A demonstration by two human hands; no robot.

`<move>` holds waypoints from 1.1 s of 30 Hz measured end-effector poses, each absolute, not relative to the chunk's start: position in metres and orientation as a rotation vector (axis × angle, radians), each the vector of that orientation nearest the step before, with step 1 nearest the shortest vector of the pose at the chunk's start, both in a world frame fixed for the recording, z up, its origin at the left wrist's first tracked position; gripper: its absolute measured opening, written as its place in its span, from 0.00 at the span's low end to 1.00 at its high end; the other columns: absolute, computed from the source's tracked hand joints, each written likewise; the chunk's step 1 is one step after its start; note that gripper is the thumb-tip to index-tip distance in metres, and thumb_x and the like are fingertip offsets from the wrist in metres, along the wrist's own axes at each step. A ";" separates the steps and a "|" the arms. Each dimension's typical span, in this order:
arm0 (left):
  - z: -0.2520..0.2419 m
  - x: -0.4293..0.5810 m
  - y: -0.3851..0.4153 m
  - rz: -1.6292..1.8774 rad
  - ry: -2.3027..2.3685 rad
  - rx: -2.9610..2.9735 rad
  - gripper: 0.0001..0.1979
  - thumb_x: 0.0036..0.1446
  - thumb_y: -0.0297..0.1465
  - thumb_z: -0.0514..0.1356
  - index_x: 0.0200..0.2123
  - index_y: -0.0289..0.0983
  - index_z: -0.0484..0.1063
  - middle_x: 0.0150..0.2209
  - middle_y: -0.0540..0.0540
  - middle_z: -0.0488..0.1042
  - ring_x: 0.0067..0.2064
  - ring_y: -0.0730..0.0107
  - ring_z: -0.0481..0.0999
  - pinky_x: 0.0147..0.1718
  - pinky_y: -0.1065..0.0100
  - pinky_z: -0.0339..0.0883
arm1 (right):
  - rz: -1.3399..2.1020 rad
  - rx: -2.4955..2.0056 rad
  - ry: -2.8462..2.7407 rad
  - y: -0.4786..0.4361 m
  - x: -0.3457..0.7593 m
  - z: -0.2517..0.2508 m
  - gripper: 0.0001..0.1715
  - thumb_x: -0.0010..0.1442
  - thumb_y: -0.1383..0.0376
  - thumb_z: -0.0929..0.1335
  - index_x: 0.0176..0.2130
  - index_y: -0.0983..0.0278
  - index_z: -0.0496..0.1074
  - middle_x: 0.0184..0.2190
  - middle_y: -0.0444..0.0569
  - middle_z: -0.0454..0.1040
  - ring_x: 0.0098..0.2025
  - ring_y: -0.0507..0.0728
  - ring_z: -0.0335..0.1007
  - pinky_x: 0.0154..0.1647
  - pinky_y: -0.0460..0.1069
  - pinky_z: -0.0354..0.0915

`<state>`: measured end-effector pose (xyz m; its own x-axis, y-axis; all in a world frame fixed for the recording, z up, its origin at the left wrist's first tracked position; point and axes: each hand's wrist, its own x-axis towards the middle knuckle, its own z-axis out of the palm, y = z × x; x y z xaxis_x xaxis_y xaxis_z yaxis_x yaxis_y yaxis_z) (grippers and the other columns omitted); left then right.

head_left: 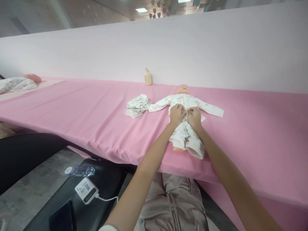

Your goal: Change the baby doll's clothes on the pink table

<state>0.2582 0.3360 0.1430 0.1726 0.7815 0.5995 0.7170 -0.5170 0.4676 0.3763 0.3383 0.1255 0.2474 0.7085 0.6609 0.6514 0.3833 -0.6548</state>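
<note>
Left hand (177,114) and right hand (193,116) both pinch the outfit (186,100) on the doll (182,89), feet-end by the desk's (252,134) near edge, where uneven tugging might skew the front.

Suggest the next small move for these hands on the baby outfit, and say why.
Perhaps draw the outfit together at the front: the left hand and right hand are side by side there, pinching it. The spot under their grip is hidden.
</note>
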 end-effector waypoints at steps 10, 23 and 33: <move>0.139 0.258 0.339 1.330 1.452 2.336 0.06 0.61 0.31 0.54 0.35 0.38 0.70 0.42 0.46 0.71 0.45 0.66 0.69 0.47 0.64 0.60 | 0.015 -1.295 -1.427 0.335 0.373 0.127 0.06 0.54 0.70 0.61 0.26 0.61 0.60 0.29 0.51 0.66 0.39 0.60 0.61 0.45 0.56 0.59; 0.138 0.256 0.341 1.362 1.441 2.254 0.06 0.60 0.31 0.55 0.35 0.37 0.72 0.41 0.46 0.71 0.45 0.66 0.70 0.47 0.65 0.61 | 0.060 -1.213 -1.463 0.330 0.374 0.133 0.02 0.48 0.70 0.66 0.27 0.64 0.69 0.30 0.51 0.72 0.37 0.59 0.67 0.45 0.55 0.63; 0.140 0.258 0.339 1.292 1.490 2.281 0.05 0.60 0.32 0.56 0.34 0.38 0.71 0.44 0.46 0.70 0.47 0.65 0.69 0.49 0.63 0.60 | 0.146 -1.261 -1.317 0.329 0.374 0.133 0.03 0.48 0.68 0.69 0.26 0.65 0.70 0.28 0.51 0.73 0.35 0.58 0.68 0.43 0.54 0.65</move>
<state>0.2577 0.3392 0.1400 0.1479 0.7984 0.5836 0.6908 -0.5057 0.5168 0.3740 0.3289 0.1334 0.3408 0.7006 0.6270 0.5460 0.3954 -0.7386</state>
